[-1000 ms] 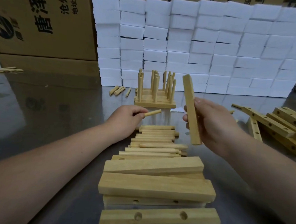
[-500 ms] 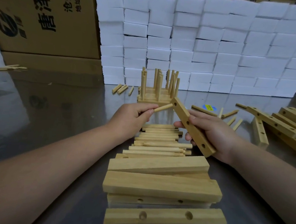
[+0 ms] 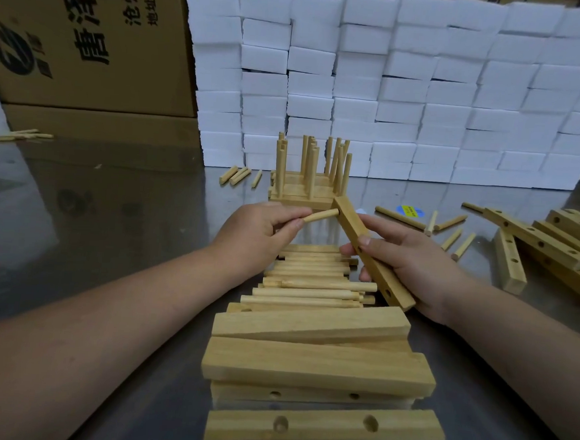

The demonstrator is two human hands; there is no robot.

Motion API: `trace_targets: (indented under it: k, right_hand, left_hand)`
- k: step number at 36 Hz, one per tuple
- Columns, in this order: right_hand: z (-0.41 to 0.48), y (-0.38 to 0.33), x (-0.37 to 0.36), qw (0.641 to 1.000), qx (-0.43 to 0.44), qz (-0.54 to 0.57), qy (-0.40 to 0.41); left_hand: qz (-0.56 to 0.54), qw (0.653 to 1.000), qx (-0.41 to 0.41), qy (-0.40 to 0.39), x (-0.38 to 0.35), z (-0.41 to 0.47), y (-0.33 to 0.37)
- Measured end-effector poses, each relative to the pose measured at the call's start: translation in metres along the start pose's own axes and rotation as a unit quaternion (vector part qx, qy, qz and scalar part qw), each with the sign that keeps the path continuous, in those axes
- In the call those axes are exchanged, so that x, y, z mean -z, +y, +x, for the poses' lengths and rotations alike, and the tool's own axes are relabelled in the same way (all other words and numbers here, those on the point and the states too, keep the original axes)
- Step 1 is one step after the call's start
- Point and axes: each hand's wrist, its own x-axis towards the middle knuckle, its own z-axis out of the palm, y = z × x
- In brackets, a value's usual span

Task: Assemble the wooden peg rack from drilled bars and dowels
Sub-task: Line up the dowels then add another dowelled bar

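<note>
- A single wide-angle view, worn at head height, looks forward and steeply down onto the counter (image 3: 111,207).
- It is close in: the nearest drilled bar (image 3: 322,431) lies at the bottom edge.
- Straight ahead, it faces stacked white foam blocks (image 3: 428,92).

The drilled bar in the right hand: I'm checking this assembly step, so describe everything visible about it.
The drilled bar is a pale, square-section wooden stick with round holes along one side face. The right hand grips it, tilted, far end raised. A dowel, pinched by the left hand, meets the holed face at its far end.
</note>
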Motion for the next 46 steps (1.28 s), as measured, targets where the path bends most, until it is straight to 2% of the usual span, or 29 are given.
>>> trace_targets:
  k: [21,28,35,41,46]
  right_hand:
    - [-0.007,-0.006,-0.003,1.000,-0.007,0.013,-0.005]
    - [-0.006,-0.006,0.000,1.000,0.001,0.006,-0.020]
    - [-0.007,-0.006,0.000,1.000,0.009,-0.002,-0.027]
    - [-0.006,-0.005,0.000,1.000,0.010,-0.007,-0.027]
    - [-0.004,-0.001,-0.003,1.000,0.023,0.000,0.007]
  left_hand:
    - [0.044,0.999,0.018,-0.012,0.004,0.005,0.010]
    - [0.013,0.998,0.054,-0.020,0.005,0.005,0.012]
    - [-0.051,0.988,0.129,-0.070,0.008,0.010,0.016]
    - [-0.048,0.986,0.138,-0.080,0.009,0.015,0.016]
    - [-0.045,0.989,0.129,-0.051,0.007,0.016,0.019]
